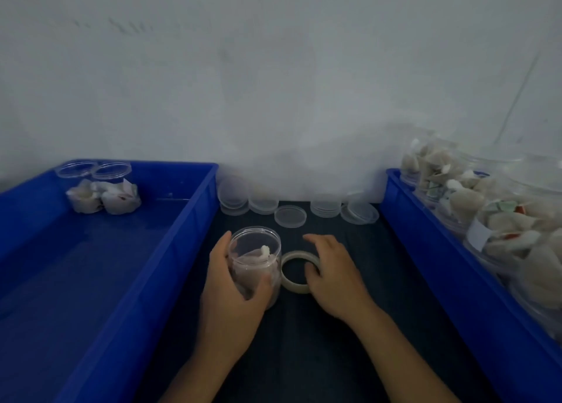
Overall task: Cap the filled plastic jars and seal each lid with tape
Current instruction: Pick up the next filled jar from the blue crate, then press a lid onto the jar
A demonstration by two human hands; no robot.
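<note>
My left hand [231,290] grips a clear plastic jar [254,259] that stands upright on the dark mat, filled with pale wrapped pieces and with a clear lid on top. Just right of the jar lies a roll of clear tape [299,271], flat on the mat. My right hand [333,273] rests over the roll's right side, thumb inside the ring and fingers spread above it. Several loose clear lids [290,216] lie in a row at the back of the mat.
A blue bin [170,250] on the left holds two capped filled jars [102,191] in its far corner. A blue bin [441,265] on the right is crowded with filled jars [474,208]. A grey wall rises behind.
</note>
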